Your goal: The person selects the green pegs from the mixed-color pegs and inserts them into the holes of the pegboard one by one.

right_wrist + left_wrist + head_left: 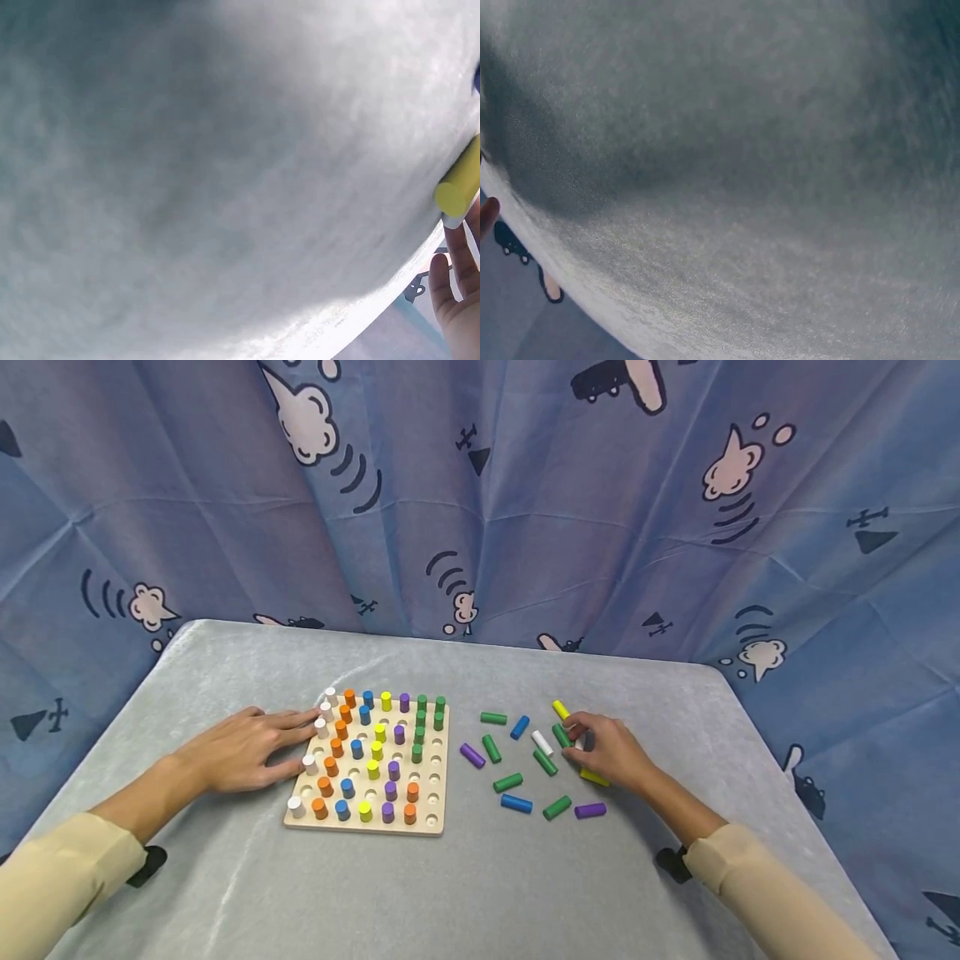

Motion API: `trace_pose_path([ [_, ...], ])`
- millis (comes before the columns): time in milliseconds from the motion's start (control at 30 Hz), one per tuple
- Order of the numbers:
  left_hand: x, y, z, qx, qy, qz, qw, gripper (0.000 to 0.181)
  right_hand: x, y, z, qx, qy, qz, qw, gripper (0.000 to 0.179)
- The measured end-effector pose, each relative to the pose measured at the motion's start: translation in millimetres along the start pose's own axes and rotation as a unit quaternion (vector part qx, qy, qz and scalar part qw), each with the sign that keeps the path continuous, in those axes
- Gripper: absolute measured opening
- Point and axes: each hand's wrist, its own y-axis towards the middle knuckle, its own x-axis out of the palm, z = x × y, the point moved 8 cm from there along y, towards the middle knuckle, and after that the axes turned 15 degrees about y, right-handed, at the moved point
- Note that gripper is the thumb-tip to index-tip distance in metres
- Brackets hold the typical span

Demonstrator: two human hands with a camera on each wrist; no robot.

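A square wooden pegboard (438, 777) lies on the left part of the table, with columns of white, orange, blue, yellow, purple and green pegs standing in its holes. My left hand (243, 750) lies flat at the board's left edge, its fingers extended and touching it near the white pegs. Right of the board, my right hand (611, 752) curls thumb and fingers around a white peg (580, 742), mostly hidden by the hand. A yellow peg (594, 777) lies beneath that hand; in the right wrist view, a yellow peg (454, 195) appears close to the fingers.
Loose pegs lie scattered between board and right hand: several green ones (507, 782), blue ones (517, 803), purple ones (591, 810), a white one (542, 742) and another yellow one (560, 710). A grey cloth covers the table (337, 893). Behind hangs a blue patterned curtain (525, 527).
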Motion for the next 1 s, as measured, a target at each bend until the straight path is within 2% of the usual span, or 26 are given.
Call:
trace_pose_path([
  [267,-0.7,-0.6,0.4,0.0,-0.001,-0.003,1.0,0.054,0.4,0.2,-1.2,0.001,-0.009,0.011,0.9999,0.035],
  [467,-0.6,-0.8,0.2,0.001,-0.001,0.001,1.0,0.053,-1.7,1.5,-5.5,0.009,-0.003,0.005,0.9999,0.036],
  [800,-0.2,0.2,0.0,0.001,-0.004,-0.003,1.0,0.054,-15.4,4.7,-17.9,-0.016,0.001,0.021,0.9997,0.036],
  [1000,0.1,-0.6,0.2,0.001,-0.003,0.001,1.0,0.053,-15.9,9.5,-25.5,-0.033,0.006,0.022,0.9992,0.035],
])
